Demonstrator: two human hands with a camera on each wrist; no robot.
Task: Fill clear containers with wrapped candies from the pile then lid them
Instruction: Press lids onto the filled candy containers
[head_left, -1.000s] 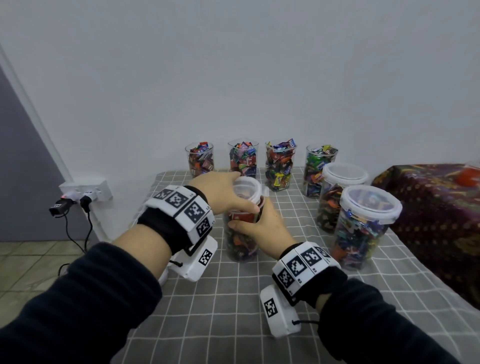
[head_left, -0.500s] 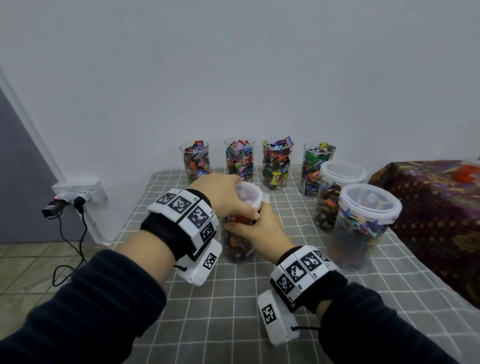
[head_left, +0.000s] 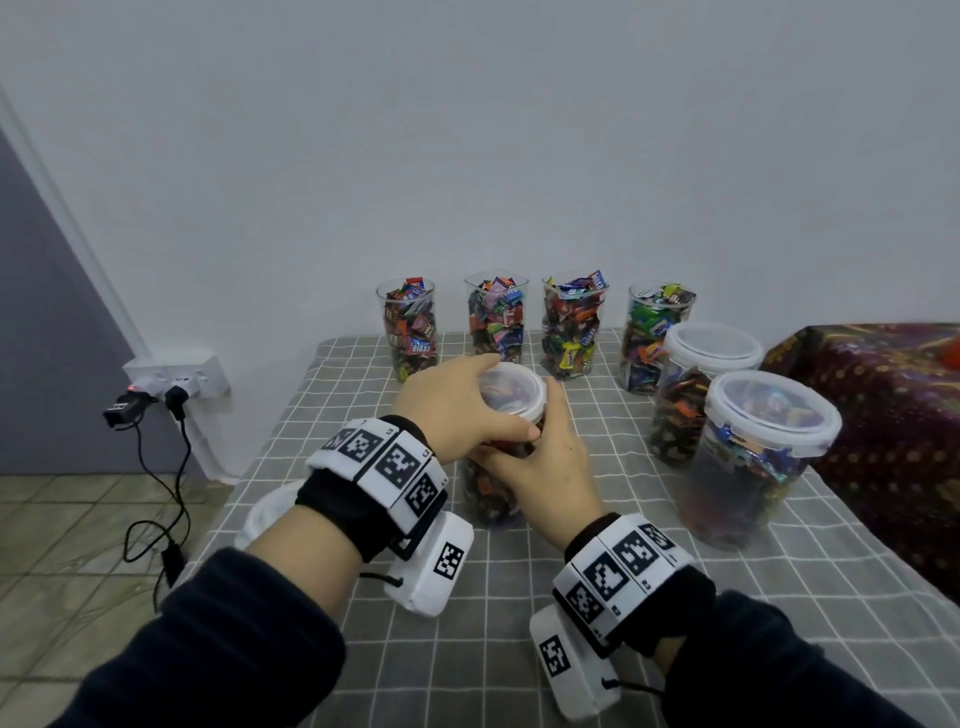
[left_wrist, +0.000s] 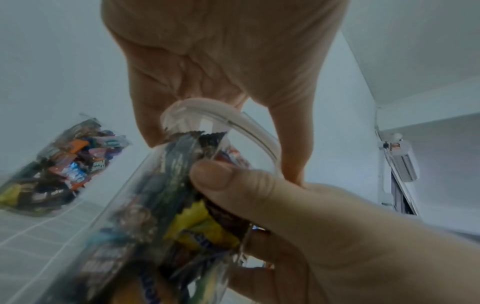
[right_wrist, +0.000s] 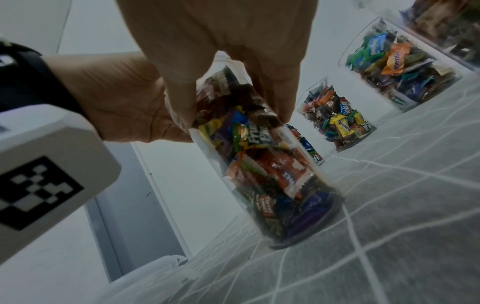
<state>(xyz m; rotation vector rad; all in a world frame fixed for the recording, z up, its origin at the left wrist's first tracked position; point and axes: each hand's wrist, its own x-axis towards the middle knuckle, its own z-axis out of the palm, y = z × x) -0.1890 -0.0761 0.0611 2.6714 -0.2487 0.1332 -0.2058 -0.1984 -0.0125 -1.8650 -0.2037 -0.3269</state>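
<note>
Candy-filled clear container stands upright near the middle of the tabletop, which wears a grey checked cloth. Left hand curls over its white-rimmed lid, fingers round the rim and thumb on the near side. Right hand wraps the container's upper wall just below the lid, thumb pressed on the clear side. Mixed wrapped candies in brown, yellow, orange and blue show through the wall, packed almost to the top.

Along the far edge four open containers stand in a row, each heaped with colourful wrapped candies that rise to or above the rim. Toward the right edge two wider lidded containers stand one behind the other, both full of candies, lids seated. Beside the left wrist, at the left edge, lies one loose white lid.
</note>
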